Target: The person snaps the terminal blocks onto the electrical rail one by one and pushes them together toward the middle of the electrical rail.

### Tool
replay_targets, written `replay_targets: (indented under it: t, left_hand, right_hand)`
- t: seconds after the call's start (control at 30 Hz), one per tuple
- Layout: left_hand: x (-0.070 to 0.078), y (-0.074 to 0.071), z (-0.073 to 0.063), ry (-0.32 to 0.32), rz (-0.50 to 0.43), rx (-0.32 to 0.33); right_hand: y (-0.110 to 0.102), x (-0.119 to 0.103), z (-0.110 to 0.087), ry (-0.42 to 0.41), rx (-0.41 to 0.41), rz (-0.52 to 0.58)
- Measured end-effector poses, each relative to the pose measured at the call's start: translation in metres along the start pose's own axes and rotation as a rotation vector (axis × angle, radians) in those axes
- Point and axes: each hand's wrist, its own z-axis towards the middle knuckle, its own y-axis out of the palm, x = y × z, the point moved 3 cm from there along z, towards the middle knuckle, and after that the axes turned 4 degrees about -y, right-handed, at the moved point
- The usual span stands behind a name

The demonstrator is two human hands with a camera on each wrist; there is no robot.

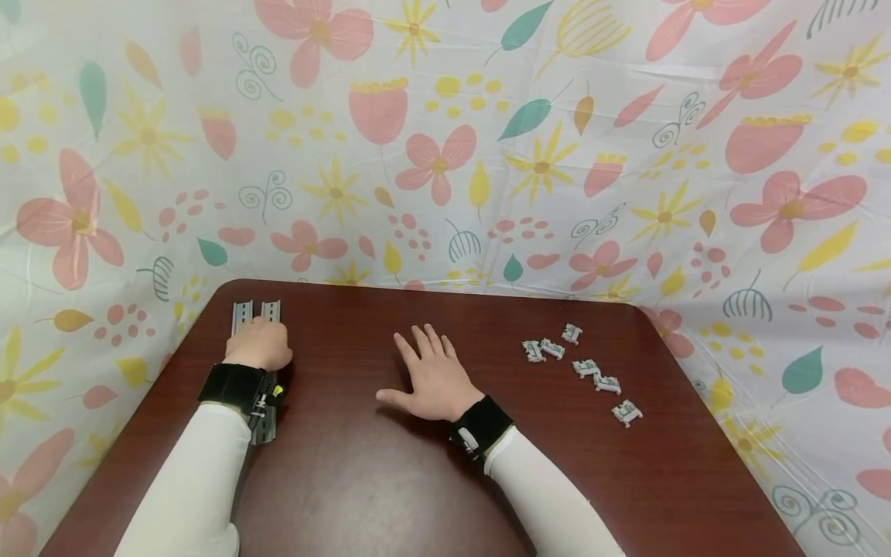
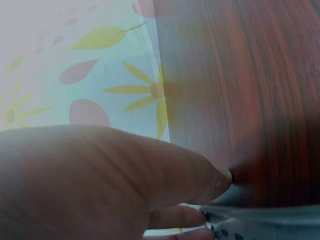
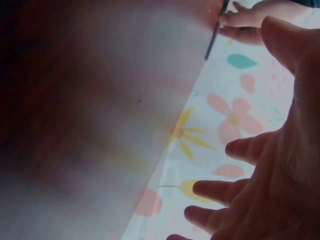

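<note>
Two slotted metal DIN rails lie side by side at the table's left: a left DIN rail (image 1: 242,311) and a right DIN rail (image 1: 271,311). My left hand (image 1: 257,344) is over them and hides their middle parts. In the left wrist view, its thumb and fingers pinch the edge of a DIN rail (image 2: 270,222); which of the two I cannot tell. Near the table's middle my right hand (image 1: 435,377) is spread flat, fingers straight, holding nothing. In the right wrist view its fingers (image 3: 220,192) are apart, and the left hand (image 3: 250,20) shows beyond.
Several small grey-white terminal blocks, among them a near terminal block (image 1: 627,413) and a far terminal block (image 1: 571,333), lie scattered on the right of the brown table (image 1: 390,495). A flower-printed cloth (image 1: 445,155) hangs behind and along the sides.
</note>
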Motion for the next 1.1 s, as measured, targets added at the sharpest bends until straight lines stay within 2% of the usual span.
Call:
replay_targets:
  t: [0.27,0.57,0.8,1.1]
  left_hand:
    - [0.005,0.004,0.002,0.027,0.043,0.047]
    - [0.005,0.006,0.003,0.047,0.028,0.011]
    - [0.018,0.005,-0.002,0.084,-0.032,0.011]
    - [0.037,0.013,0.002,0.154,-0.055,-0.003]
  right_hand:
    - [0.004,-0.002,0.002,-0.001,-0.007,-0.012]
    - [0.003,-0.004,0.002,-0.001,-0.021,-0.014]
    - [0.003,-0.007,0.001,-0.026,-0.012,0.000]
    - [0.003,-0.005,0.002,-0.050,-0.007,-0.019]
